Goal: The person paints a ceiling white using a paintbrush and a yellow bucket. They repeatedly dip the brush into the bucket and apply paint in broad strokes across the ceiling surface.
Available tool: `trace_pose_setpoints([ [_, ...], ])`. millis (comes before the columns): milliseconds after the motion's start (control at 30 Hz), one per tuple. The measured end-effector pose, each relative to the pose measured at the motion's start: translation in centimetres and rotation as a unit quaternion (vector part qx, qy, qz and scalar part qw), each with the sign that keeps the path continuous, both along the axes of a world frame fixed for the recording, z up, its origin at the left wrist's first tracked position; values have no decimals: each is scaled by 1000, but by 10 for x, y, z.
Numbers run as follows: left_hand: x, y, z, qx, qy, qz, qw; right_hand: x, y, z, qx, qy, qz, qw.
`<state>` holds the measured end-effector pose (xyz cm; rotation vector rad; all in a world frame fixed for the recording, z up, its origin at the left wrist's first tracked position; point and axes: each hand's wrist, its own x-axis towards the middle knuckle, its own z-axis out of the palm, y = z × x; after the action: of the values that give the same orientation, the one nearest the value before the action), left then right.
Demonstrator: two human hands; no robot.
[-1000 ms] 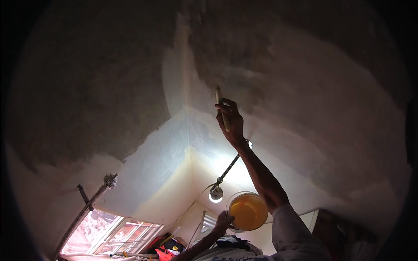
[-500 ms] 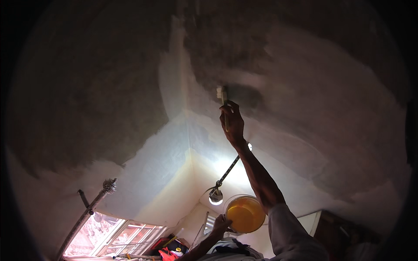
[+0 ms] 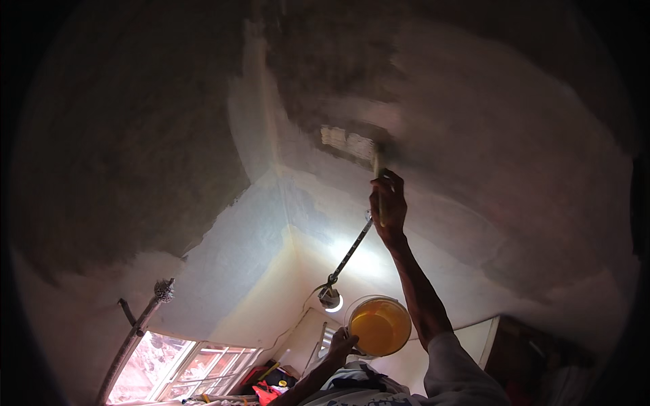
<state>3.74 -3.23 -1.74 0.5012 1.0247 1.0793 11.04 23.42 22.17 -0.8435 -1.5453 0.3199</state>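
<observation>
Raised toward the patchy grey and white ceiling, my right hand [image 3: 388, 203] is closed round the pale handle of a paintbrush [image 3: 378, 159]. The brush head is blurred against the surface, at the right end of a streaky light stroke with a darker edge [image 3: 345, 142]. Lower down, my left hand [image 3: 342, 344] grips the rim of a clear bucket [image 3: 376, 327] holding orange-yellow liquid, beside my right forearm.
A lamp [image 3: 330, 299] hangs on a dark rod [image 3: 352, 250] behind the bucket. At lower left are a bright window [image 3: 196, 372], a pole with a fluffy knob [image 3: 132, 338] and red clutter [image 3: 267, 391]. A dark cabinet [image 3: 514, 365] stands at lower right.
My right hand and brush have shifted right and a little down, and a light streak now shows on the ceiling where the brush passed. My left hand still holds the bucket.
</observation>
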Motion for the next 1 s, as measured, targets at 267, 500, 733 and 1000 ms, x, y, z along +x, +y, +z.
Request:
trace_pose_setpoints([
  [267,-1,-5,-6,-10,6,-9,1000,45,-21,-11,159,-56,-164,972],
  [500,2,-7,-12,-44,25,-7,999,-8,-24,-21,113,-28,-186,976],
  [733,-4,-11,-10,-23,14,4,1000,-88,7,-21,87,-44,-168,981],
  [1000,-13,-10,-6,-35,17,8,999,-138,33,-20,38,4,-84,996],
])
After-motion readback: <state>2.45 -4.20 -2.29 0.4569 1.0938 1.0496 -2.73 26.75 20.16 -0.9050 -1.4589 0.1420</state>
